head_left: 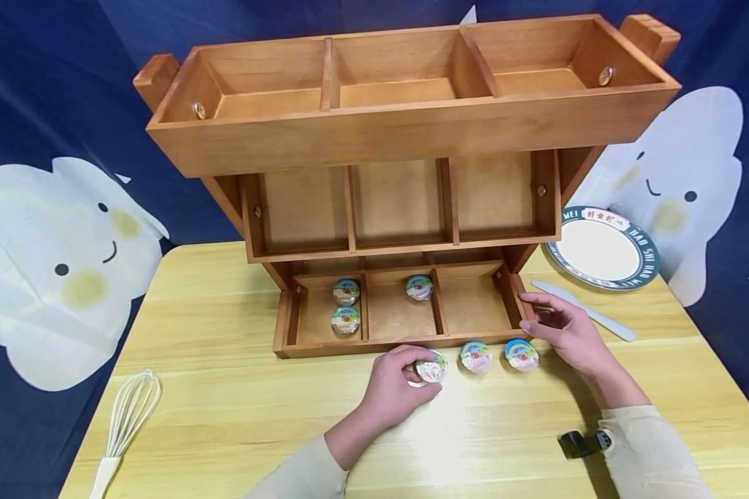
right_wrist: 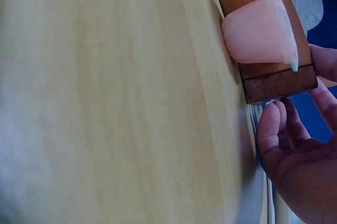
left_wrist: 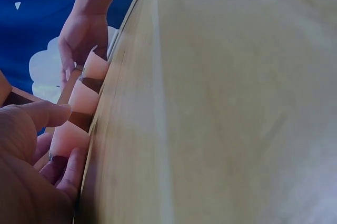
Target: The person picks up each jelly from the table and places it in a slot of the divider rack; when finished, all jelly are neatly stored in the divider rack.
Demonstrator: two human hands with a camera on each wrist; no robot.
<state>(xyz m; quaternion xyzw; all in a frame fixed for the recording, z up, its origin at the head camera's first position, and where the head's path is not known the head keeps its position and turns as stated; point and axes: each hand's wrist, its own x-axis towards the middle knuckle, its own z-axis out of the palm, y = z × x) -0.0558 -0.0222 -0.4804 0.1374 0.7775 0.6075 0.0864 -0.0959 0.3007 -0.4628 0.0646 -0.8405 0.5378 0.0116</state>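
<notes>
In the head view my left hand (head_left: 394, 391) holds a small jelly cup (head_left: 432, 366) at the table, just in front of the wooden rack's bottom tray (head_left: 374, 348). The left wrist view shows thumb and fingers around its pinkish body (left_wrist: 69, 139). Two more jelly cups (head_left: 476, 356) (head_left: 521, 354) stand to its right along the tray's front. My right hand (head_left: 568, 333) touches the right end of that tray, its fingers loosely bent beside the corner (right_wrist: 281, 83). Inside the tray, two cups (head_left: 346, 320) sit in the left compartment and one (head_left: 419, 287) in the middle.
Above the bottom tray rise the rack's middle tier (head_left: 402, 245) and top tier (head_left: 412, 135), each with three compartments. A rimmed plate (head_left: 646, 260) and a pale knife (head_left: 605, 323) lie at the right. A whisk (head_left: 121, 423) lies at the left.
</notes>
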